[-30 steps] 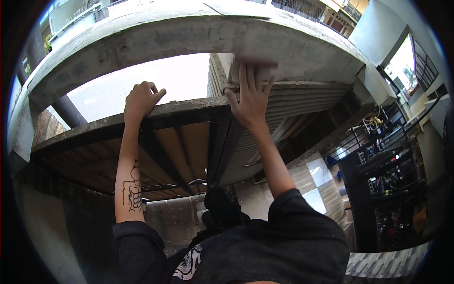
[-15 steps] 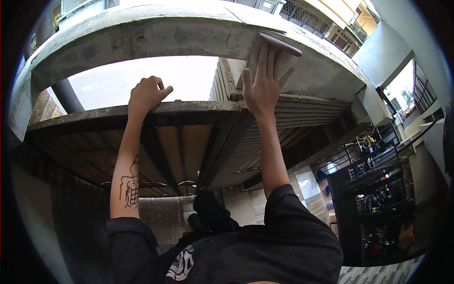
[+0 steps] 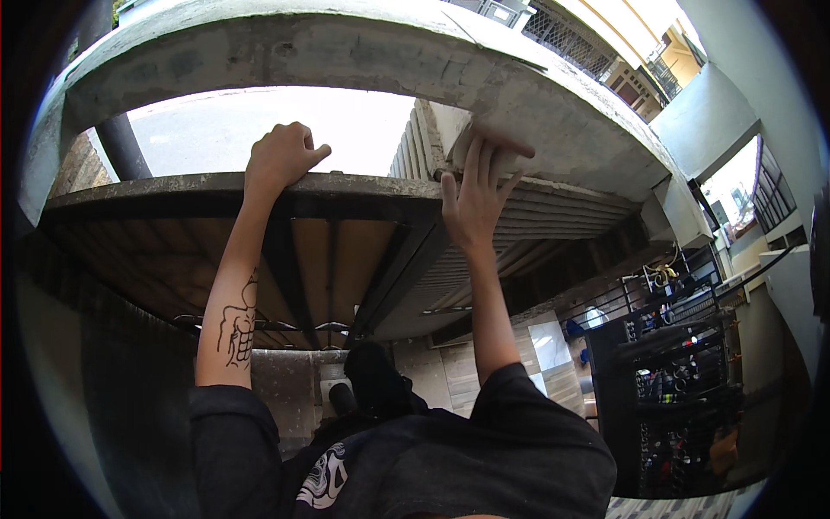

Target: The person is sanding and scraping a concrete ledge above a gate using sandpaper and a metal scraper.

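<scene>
My left hand (image 3: 286, 157) lies over the worn top edge (image 3: 363, 184) of a dark metal-framed panel. Its fingers curl down on the far side, so the fingertips are hidden, and the thumb points right. With fingers stretched out, my right hand (image 3: 475, 203) presses a flat pad with a reddish-brown edge (image 3: 506, 141) to the underside of a grey concrete beam (image 3: 571, 130). Motion blurs the pad; whether it is a sanding pad I cannot tell. Just left of that hand stands a pale ribbed block (image 3: 415, 143).
Ribbed slats (image 3: 562, 208) run under the beam on the right. Below are my dark shoe (image 3: 373, 372) and a tiled floor (image 3: 454, 372). A black rack (image 3: 618, 381) with many small items stands at lower right. Bright pavement (image 3: 233, 130) shows through the opening.
My right hand and the pad have moved down along the beam, toward me. The left hand keeps its place on the edge. The whole view has shifted slightly.
</scene>
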Demonstrator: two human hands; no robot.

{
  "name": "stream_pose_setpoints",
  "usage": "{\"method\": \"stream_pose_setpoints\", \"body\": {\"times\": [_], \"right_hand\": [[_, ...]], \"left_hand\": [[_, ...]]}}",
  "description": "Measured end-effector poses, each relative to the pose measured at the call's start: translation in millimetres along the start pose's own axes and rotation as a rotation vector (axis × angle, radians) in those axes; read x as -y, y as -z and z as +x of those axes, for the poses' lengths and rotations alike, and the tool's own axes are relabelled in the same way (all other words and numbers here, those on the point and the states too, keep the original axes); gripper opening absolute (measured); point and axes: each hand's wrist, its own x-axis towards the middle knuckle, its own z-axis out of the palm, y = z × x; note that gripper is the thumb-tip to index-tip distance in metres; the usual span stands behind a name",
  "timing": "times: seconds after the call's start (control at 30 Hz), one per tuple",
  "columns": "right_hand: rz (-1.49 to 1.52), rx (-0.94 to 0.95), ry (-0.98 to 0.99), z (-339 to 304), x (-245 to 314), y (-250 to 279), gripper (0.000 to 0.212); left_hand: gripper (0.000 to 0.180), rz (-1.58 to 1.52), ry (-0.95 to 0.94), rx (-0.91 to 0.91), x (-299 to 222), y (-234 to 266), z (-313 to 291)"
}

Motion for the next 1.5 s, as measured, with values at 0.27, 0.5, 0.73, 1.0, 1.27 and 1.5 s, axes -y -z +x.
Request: {"method": "stream_pose_setpoints", "body": {"times": [0.27, 0.5, 0.73, 1.0, 1.27, 1.5], "right_hand": [[0.061, -0.033, -0.001, 8.5, 6.5, 5.5, 0.070], [0.057, -0.003, 0.001, 48.9, 6.1, 42.5, 0.068], [0.047, -0.001, 0.007, 30.2, 0.3, 22.0, 0.073], [0.082, -0.010, -0.022, 13.7, 3.8, 6.5, 0.076], [0.032, -0.011, -0.009, 5.6, 6.7, 3.0, 0.072], [0.011, 0.040, -0.020, 7.4, 9.0, 20.3, 0.073]], "left_hand": [[0.034, 0.005, 0.008, 0.001, 3.8, 0.5, -1.9], [0.038, -0.010, 0.050, 0.087, -2.0, 7.8, -3.0], [0.038, 0.003, 0.029, 0.050, 0.9, 2.5, 1.7], [0.035, 0.031, 0.003, 0.000, 5.9, -0.2, -2.0], [0.038, 0.025, 0.020, 0.032, 3.4, -0.2, -1.0], [0.038, 0.003, 0.034, 0.041, -0.7, 7.1, -3.9]]}}
